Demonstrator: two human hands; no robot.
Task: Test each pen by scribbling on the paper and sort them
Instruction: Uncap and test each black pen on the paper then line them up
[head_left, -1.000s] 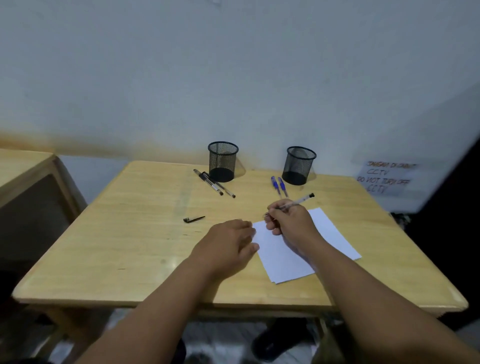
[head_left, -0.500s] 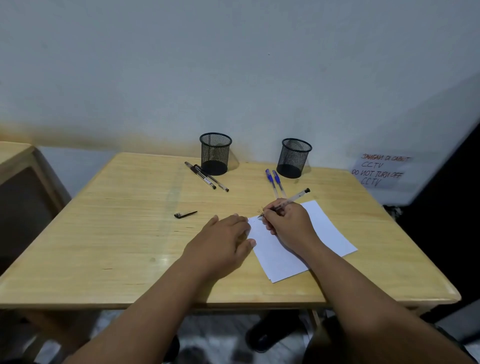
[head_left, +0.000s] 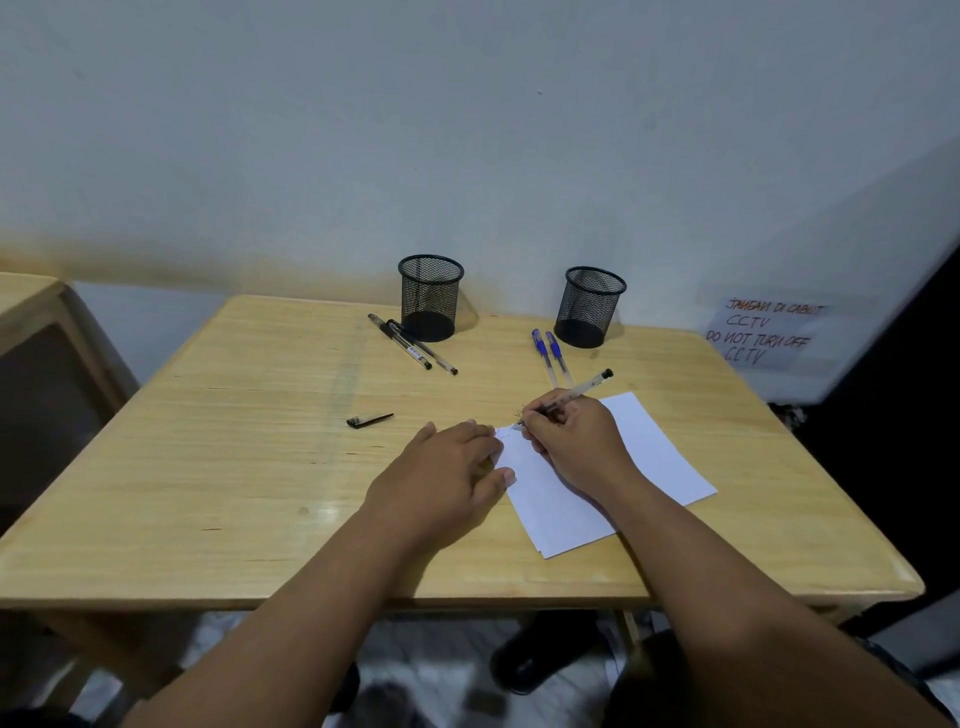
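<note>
Left hand: the left hand (head_left: 447, 475) is being laid flat, palm down and fingers loosely spread, with its fingertips pinning the near-left edge of the paper (head_left: 654, 457); nothing is being gripped.
Right hand: the right hand (head_left: 571, 441) is being kept clamped around a clear pen (head_left: 582, 388) in a writing grip.
Pen axis: the pen is being held tilted, its tip pressed at the paper's far-left corner, where faint scribbles are showing, and its dark tail end pointing up, away and to the right.
Paper: the white sheet is being kept skewed on the wooden table (head_left: 234, 467), right of centre.
Cap: a black pen cap (head_left: 369, 420) is lying alone, left of the hands.
Sorted pens: two blue pens (head_left: 549, 356) are lying side by side just in front of the right mesh cup (head_left: 592, 306); two black pens (head_left: 413, 351) are lying together beside the left mesh cup (head_left: 430, 297), angled toward the near right.
Room: the table is being backed by a pale wall (head_left: 467, 130); a handwritten notice (head_left: 763, 332) reading "DO NOT TURN OFF CCTV" is being displayed at right.
</note>
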